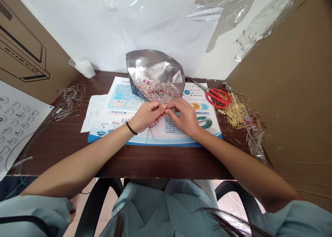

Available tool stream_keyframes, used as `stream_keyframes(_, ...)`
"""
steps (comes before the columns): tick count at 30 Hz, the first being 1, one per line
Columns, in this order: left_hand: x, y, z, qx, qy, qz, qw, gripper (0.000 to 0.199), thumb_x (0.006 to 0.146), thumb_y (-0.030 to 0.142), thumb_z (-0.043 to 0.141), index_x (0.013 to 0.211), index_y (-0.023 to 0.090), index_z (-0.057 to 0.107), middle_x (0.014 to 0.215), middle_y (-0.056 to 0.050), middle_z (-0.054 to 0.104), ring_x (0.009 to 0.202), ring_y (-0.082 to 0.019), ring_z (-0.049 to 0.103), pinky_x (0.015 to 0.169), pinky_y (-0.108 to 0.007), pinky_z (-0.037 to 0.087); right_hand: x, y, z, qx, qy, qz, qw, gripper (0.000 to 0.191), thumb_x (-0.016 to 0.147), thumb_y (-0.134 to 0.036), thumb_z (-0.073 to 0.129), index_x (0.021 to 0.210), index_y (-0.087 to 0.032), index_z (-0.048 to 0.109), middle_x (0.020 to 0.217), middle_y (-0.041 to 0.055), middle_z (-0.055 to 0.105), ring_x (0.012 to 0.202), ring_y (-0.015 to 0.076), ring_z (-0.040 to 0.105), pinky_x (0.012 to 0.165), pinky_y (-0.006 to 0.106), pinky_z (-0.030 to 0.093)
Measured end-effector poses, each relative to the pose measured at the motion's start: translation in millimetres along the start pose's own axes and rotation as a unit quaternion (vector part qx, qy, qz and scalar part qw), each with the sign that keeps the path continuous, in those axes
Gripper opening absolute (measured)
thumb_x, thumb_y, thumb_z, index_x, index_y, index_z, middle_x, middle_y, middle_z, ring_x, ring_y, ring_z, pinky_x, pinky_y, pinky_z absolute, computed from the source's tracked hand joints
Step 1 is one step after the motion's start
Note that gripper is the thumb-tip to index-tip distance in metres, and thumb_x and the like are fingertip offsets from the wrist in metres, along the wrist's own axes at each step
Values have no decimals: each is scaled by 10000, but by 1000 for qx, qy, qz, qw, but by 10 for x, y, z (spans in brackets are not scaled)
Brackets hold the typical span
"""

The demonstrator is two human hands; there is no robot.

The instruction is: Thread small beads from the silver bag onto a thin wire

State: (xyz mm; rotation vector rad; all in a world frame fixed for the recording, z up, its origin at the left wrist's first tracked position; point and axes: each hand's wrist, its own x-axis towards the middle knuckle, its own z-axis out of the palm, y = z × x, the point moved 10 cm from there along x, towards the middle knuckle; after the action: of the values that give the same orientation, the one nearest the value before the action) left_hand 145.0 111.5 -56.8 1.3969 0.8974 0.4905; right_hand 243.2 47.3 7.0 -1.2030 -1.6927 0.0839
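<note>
My left hand (145, 116), with a black band at the wrist, is closed in a pinch, and its fingertips meet those of my right hand (183, 116). From beneath the left fingers a thin dark cord (147, 140) hangs down over the printed sheet, with a few small pinkish beads by the fingers. My right thumb and forefinger are pinched together as well; whatever lies between them is too small to make out. Just beyond both hands, an opened silvery bag (155, 62) holds a heap of small clear, pink and red beads (158, 89).
Red-handled scissors (219, 97) lie right of the bag, beside a pile of thin gold sticks (236, 111). Tangled clear thread (70, 100) is at the left. Printed paper (124, 139) covers the middle of the dark table (166, 162). Cardboard walls (293, 92) stand at both sides.
</note>
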Motion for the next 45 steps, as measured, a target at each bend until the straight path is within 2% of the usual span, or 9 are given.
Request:
stream_keyframes(4, 28, 48, -78, 0, 35, 28, 999, 270, 875, 343, 616, 707, 137, 563, 608, 18, 537, 412, -26, 404, 344, -147, 300, 2, 31, 12, -15, -2, 9, 1000, 91, 919, -212, 544, 864, -199, 615, 846, 50, 658, 817, 175, 607, 739, 327, 506)
stream_keyframes(10, 38, 190, -357, -74, 156, 90, 981, 211, 826, 253, 597, 651, 143, 558, 563, 21, 490, 438, -30, 360, 361, -138, 247, -7, 101, 82, -42, -32, 25, 998, 66, 900, -174, 538, 868, -198, 590, 865, 53, 646, 828, 181, 594, 740, 327, 486)
stream_keyframes(16, 4, 247, -488, -104, 206, 125, 965, 226, 780, 213, 566, 572, 163, 492, 497, 42, 386, 413, -36, 300, 365, -155, 214, -33, 115, 182, -116, -88, 15, 989, 110, 912, -177, 511, 881, -182, 617, 907, 80, 639, 889, 207, 581, 767, 331, 455)
stream_keyframes(24, -43, 313, -534, -62, 230, 150, 960, 268, 815, 254, 519, 576, 179, 426, 503, 40, 353, 426, -42, 268, 390, -170, 237, -51, 114, 259, -291, -136, -17, 947, 201, 934, -216, 517, 821, -167, 676, 863, 101, 668, 859, 239, 544, 703, 359, 342)
stream_keyframes(30, -81, 345, -516, -50, 225, 166, 959, 312, 830, 272, 516, 571, 181, 367, 502, 42, 322, 424, -43, 253, 402, -179, 233, -60, 133, 249, -326, -143, -36, 934, 239, 931, -184, 517, 760, -173, 683, 801, 94, 672, 824, 230, 521, 693, 360, 304)
stream_keyframes(36, -103, 383, -519, -60, 219, 189, 955, 289, 809, 222, 515, 560, 178, 374, 502, 37, 329, 428, -44, 266, 408, -184, 235, -46, 185, 180, -340, -124, -6, 932, 232, 892, -178, 548, 702, -172, 681, 765, 92, 678, 775, 220, 530, 665, 355, 314)
stream_keyframes(40, -101, 386, -520, -55, 218, 194, 955, 276, 804, 214, 512, 555, 180, 399, 495, 39, 326, 424, -49, 272, 410, -192, 235, 38, 140, -36, -281, -63, 15, 958, 261, 886, -227, 536, 653, -185, 646, 685, 61, 636, 675, 180, 513, 608, 330, 314)
stream_keyframes(42, -105, 381, -502, -36, 214, 191, 957, 285, 819, 236, 517, 559, 180, 416, 505, 38, 351, 427, -50, 284, 413, -195, 241, 94, 116, -284, -222, 24, 37, 974, 297, 908, -255, 497, 639, -194, 609, 646, 40, 593, 619, 156, 486, 582, 320, 323)
stream_keyframes(45, -136, 423, -410, 34, 193, 201, 960, 300, 851, 297, 531, 581, 177, 485, 538, 25, 439, 462, -59, 348, 441, -199, 280, 103, 101, -612, -140, 153, 61, 976, 332, 942, -286, 457, 633, -208, 548, 602, 12, 528, 580, 142, 461, 573, 312, 353)
